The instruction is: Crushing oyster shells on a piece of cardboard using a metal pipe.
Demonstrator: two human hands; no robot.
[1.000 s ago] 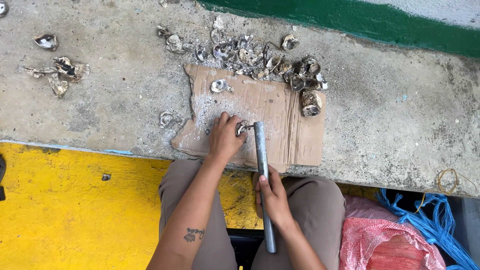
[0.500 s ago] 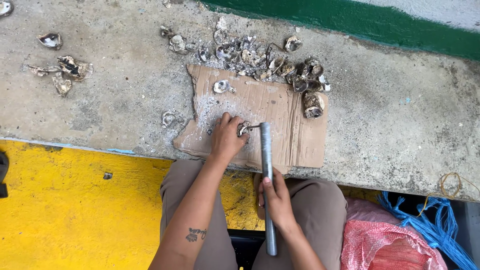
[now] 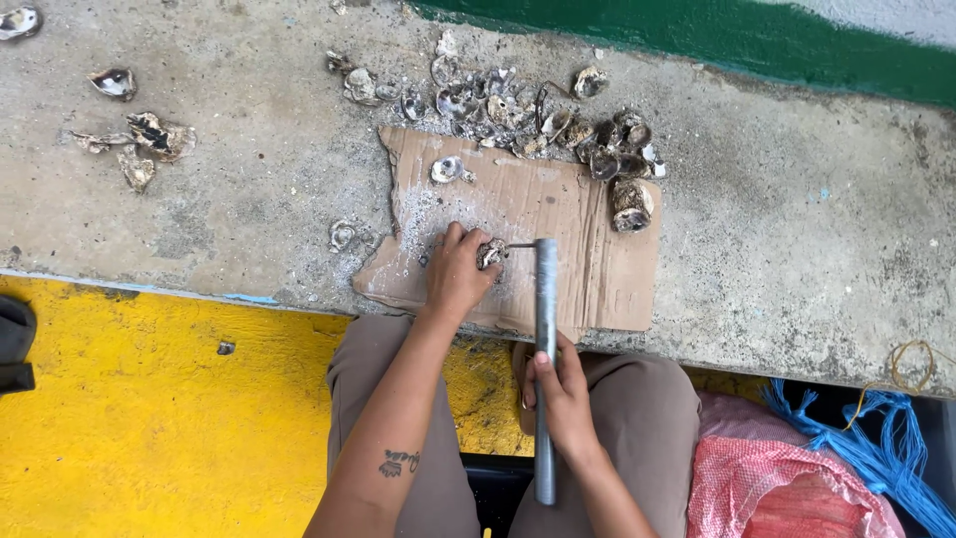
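1. The oyster shell (image 3: 490, 252) lies on the piece of cardboard (image 3: 597, 259), near its lower middle, and the left hand (image 3: 456, 274) presses it down; the fingers are curled over the shell and pinch it against the cardboard
2. A thin metal point sticks out sideways from the top of the grey metal rod (image 3: 545, 369) and touches the right side of the shell
3. The right hand (image 3: 560, 391) holds the rod around its middle part, with the fingers wrapped closed on it; the rod stands almost straight up in the picture, from the lap to the cardboard
4. The cardboard is brown, torn on the left edge, and covered with white dust and small chips around the shell; it lies flat on the concrete counter (image 3: 797, 239)
5. One opened half shell (image 3: 445, 169) rests on the upper left part of the cardboard, well apart from the hands, and a darker whole oyster (image 3: 630, 204) sits at the upper right corner
6. A heap of empty shells (image 3: 518, 110) lies just beyond the top edge of the cardboard, and a smaller group of shells (image 3: 144, 139) is far to the left on the counter
7. Under the counter there is a yellow floor (image 3: 129, 428), and on the right side a red mesh sack (image 3: 787, 488) with blue rope (image 3: 876, 438) beside it
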